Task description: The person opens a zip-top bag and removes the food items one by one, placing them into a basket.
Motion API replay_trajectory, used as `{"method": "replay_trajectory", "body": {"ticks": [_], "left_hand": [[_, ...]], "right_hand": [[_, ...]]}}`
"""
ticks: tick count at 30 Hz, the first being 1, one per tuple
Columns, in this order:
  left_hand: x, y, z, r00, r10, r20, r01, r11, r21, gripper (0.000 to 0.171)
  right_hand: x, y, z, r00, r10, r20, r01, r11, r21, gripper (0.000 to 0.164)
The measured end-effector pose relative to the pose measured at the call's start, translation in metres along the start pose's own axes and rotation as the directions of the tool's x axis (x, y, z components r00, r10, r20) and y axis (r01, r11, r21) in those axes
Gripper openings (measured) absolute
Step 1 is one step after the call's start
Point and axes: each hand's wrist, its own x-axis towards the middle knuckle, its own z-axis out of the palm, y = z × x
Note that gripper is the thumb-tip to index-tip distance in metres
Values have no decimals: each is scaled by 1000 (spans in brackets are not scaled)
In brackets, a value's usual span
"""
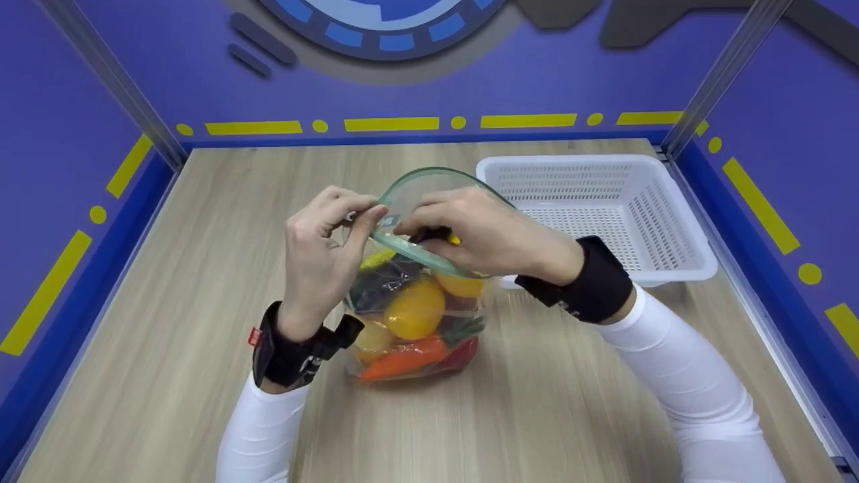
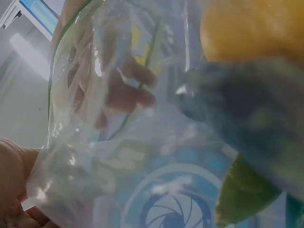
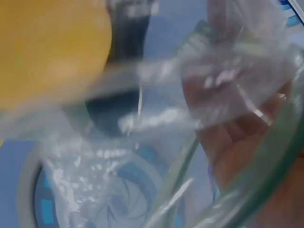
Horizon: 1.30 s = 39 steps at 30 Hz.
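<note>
A clear plastic bag (image 1: 429,315) with a green rim stands on the table, filled with produce. Through its wall show a carrot (image 1: 406,355) with a green top, an orange-yellow round fruit (image 1: 415,308), a dark oblong piece (image 1: 386,285) and a red piece (image 1: 460,355). My left hand (image 1: 322,248) pinches the bag's rim at its left side between thumb and fingers. My right hand (image 1: 476,231) reaches over the mouth, fingers inside the rim and spread apart in the left wrist view. The right wrist view shows the green rim (image 3: 263,166) crossing my palm.
A white perforated basket (image 1: 678,268) stands at the back right, close beside my right wrist. Blue printed walls (image 1: 416,100) enclose the wooden table (image 1: 221,221) at the back and sides.
</note>
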Motion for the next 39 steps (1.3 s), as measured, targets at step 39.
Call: {"method": "replay_trajectory", "body": {"ticks": [39], "left_hand": [[-26, -12, 4, 992, -34, -123, 13, 986, -168, 3]], "right_hand": [[-105, 64, -79, 965, 253, -74, -261, 956, -134, 45]]}}
